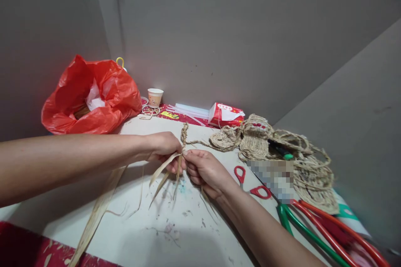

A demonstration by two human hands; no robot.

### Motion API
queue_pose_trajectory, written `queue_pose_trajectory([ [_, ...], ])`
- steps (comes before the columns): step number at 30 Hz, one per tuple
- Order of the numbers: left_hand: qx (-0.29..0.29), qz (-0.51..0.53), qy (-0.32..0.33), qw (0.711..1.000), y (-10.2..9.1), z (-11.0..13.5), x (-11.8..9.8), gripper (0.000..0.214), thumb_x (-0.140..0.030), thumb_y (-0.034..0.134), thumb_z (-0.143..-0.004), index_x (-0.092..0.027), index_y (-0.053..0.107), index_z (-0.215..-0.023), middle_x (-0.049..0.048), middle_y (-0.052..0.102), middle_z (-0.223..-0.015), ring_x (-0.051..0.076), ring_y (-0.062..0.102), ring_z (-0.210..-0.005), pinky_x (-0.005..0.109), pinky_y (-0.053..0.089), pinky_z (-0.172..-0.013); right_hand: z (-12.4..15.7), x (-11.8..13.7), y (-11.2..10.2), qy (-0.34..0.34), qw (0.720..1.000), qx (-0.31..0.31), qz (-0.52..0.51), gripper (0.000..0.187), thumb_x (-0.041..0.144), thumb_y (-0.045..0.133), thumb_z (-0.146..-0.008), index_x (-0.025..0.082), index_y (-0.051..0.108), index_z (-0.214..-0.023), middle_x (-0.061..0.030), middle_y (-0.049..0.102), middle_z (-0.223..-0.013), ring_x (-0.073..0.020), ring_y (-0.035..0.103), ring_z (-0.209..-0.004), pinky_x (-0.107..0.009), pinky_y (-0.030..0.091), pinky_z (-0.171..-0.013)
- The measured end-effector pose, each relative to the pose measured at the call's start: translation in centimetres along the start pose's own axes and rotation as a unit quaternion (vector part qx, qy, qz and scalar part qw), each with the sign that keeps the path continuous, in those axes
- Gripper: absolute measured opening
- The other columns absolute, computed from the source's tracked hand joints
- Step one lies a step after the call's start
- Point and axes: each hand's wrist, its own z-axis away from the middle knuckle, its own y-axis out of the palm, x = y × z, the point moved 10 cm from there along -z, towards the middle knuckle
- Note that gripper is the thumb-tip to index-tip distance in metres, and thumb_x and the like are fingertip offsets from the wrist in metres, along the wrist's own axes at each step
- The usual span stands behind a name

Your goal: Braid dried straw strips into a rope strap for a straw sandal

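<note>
Over the middle of the table, my left hand [166, 147] and my right hand [205, 169] meet at a braid of dry straw-coloured leaf strips [184, 133]. Both are closed, fingers pinching the braid's lower end. Its plaited part stands up between them, and loose strips [163, 171] fan out below the left hand. More thin ends trail under my right hand. A thin plaited cord runs from near the braid toward woven pieces on the right. A long flat dry leaf strip [99, 212] lies under my left forearm. The left fingertips are partly hidden.
At the back left sits an open red plastic bag [122, 104], beside a paper cup [155, 98]. A red tissue pack [225, 114] stands against the wall. Coiled woven straw pieces [255, 137], red-handled scissors [260, 192] and green- and red-handled tools [313, 227] crowd the right.
</note>
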Motion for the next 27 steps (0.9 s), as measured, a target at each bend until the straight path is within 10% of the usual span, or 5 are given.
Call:
queue_pose_trajectory([
  [16,-0.103,0.063,0.066,0.990,-1.6,-0.4,0.9,0.012,-0.010,0.042,-0.080,-0.017,0.042,-0.070,0.0017,0.060,-0.053,0.012,0.056,-0.043,0.022,0.043,-0.042,0.1,1.3,0.5,-0.055,0.997,-0.010,0.058,0.026,0.027,0.057,-0.075,0.016,0.053,-0.052,0.0087,0.029,-0.036,-0.0028,0.013,-0.031,-0.022,0.007,-0.033],
  [27,-0.217,-0.286,0.177,0.916,-1.9,1.9,-1.9,0.009,-0.011,0.041,-0.069,-0.019,0.045,-0.066,0.0003,0.056,-0.057,0.015,0.053,-0.056,0.023,0.036,-0.052,0.3,0.5,-0.1,-0.040,0.996,-0.046,0.069,0.033,0.030,0.055,-0.073,0.020,0.036,-0.048,0.0098,0.028,-0.039,-0.0035,0.017,-0.034,-0.021,0.009,-0.035],
])
